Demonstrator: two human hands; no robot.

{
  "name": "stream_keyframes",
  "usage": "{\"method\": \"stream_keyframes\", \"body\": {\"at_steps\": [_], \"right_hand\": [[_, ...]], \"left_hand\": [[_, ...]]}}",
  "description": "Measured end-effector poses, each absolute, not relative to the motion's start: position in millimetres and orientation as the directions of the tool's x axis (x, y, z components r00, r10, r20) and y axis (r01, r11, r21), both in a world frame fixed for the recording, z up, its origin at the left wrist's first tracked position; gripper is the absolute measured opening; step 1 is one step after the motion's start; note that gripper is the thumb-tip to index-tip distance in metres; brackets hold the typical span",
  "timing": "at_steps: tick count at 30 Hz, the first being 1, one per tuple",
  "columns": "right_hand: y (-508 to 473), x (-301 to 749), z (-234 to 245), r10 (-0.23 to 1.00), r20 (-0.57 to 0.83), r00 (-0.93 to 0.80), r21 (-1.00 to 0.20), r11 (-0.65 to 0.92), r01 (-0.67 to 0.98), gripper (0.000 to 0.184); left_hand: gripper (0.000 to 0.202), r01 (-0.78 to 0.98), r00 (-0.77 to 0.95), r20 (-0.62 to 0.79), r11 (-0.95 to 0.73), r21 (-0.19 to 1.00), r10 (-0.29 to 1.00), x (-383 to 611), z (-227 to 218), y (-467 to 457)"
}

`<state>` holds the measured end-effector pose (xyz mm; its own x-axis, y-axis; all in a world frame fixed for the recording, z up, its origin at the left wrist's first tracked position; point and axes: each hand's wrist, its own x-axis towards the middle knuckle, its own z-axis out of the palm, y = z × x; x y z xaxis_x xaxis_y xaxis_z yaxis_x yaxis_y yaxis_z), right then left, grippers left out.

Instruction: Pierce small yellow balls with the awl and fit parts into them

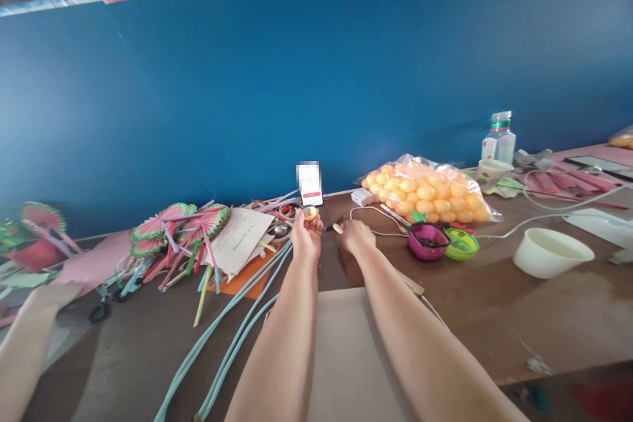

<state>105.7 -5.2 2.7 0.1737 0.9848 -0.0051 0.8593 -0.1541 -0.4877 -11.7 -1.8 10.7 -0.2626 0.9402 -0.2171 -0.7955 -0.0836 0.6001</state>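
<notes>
In the middle of the picture, the left hand (306, 235) has its fingers curled up around a small yellow ball (310, 213). The ball sits at the fingertips, just above the brown table (494, 323). Just to the right, the right hand (357, 237) is closed on a small pale thing (337, 227) that pokes out toward the left hand. I cannot tell what it is. The two hands are near each other but do not touch.

A big bag of yellow balls (428, 194) lies to the right. In front of it sit a pink bowl (428, 241) and a green bowl (461, 244), and a white bowl (551, 252) sits farther right. Paper fans (182, 224) are piled on the left. Blue tubes (232, 336) run to the bottom edge. Another person's arm (30, 330) is at the lower left.
</notes>
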Motion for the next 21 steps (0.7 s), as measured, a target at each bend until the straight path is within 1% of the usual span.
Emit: {"method": "stream_keyframes", "body": {"at_steps": [2, 4, 6, 7, 9, 11, 14, 16, 21], "right_hand": [[-5.2, 104.5, 4.7, 0.98, 0.052, 0.191, -0.562, -0.13, 0.817, 0.026], [-5.4, 102.1, 9.7, 0.971, 0.153, 0.186, -0.709, -0.023, 0.705, 0.028], [-5.3, 98.5, 15.3, 0.962, 0.221, 0.163, -0.862, 0.115, 0.493, 0.028], [-5.3, 96.5, 17.5, 0.965, 0.221, 0.143, -0.919, 0.157, 0.363, 0.03], [-5.4, 92.5, 19.7, 0.981, 0.17, 0.097, -0.98, 0.158, 0.119, 0.035], [-5.7, 89.4, 18.9, 0.993, 0.104, 0.054, -0.993, 0.107, -0.048, 0.041], [-5.4, 87.3, 14.9, 0.996, 0.091, -0.003, -0.979, 0.089, -0.183, 0.045], [-4.2, 87.3, 12.2, 0.993, 0.114, -0.009, -0.968, 0.109, -0.225, 0.046], [1.2, 89.5, 8.2, 0.986, 0.164, 0.022, -0.962, 0.165, -0.217, 0.048]], "left_hand": [[0.021, -0.787, -0.257, -0.206, -0.081, 0.612, 0.944, -11.5, 10.1, -1.0], [0.02, -0.776, -0.253, -0.188, -0.082, 0.626, 0.949, -11.0, 9.4, -0.3], [0.017, -0.765, -0.24, -0.159, -0.086, 0.638, 0.958, -9.8, 9.2, -0.2], [0.016, -0.761, -0.233, -0.139, -0.091, 0.643, 0.963, -9.0, 9.3, -0.4], [0.013, -0.751, -0.213, -0.087, -0.106, 0.652, 0.973, -7.2, 9.6, -1.2], [0.011, -0.738, -0.206, -0.046, -0.125, 0.664, 0.977, -5.6, 9.6, -1.9], [0.012, -0.716, -0.206, -0.005, -0.147, 0.682, 0.979, -4.5, 7.9, -1.7], [0.016, -0.7, -0.202, 0.022, -0.16, 0.695, 0.979, -4.7, 5.8, -0.6], [0.026, -0.656, -0.176, 0.07, -0.17, 0.735, 0.982, -5.5, 2.5, 0.9]]}}
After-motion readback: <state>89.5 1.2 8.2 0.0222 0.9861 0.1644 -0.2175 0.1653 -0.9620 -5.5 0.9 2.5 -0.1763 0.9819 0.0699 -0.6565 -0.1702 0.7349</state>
